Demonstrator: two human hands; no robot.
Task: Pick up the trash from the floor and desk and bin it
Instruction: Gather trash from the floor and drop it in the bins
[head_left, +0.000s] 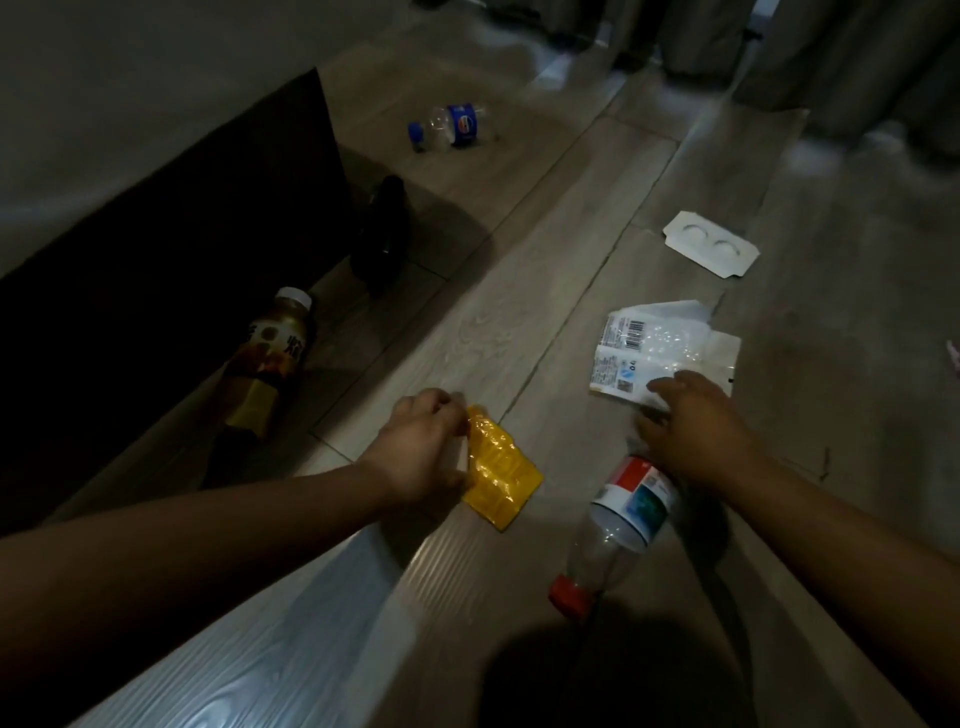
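**Floor litter: wrapper and bottle in hand, packet touched**

Containers:
- Red-capped bottle (618, 530): clear plastic with a red, white and blue label, cap fitted. It is tilted cap-down toward the camera, and no liquid is seen inside.
- Blue-capped bottle (452, 126): clear with a blue label, lying on its side on the floor (519, 312), well apart from both hands. It looks empty.
- Juice bottle (270, 364): white cap, amber tint below the cap, lying against the dark cabinet (156, 286). The fill level cannot be told.
- Dark bottle (380, 234): seen near the cabinet corner, apparently upright. The contents cannot be told.
- White card tray (710, 250): two round recesses, both bare, lying flat on the floor.

Grip:
- Left hand (421, 452): fingers are curled and the yellow wrapper (500, 470) is pinched at its upper edge. The rest of the wrapper hangs to the right of the hand, above the floor.
- Right hand (696, 426): the base of the red-capped bottle is held under the palm. The fingers are stretched forward onto the near edge of the white packet (660, 353). The packet lies flat on the floor, barcodes up, just ahead of the hand.
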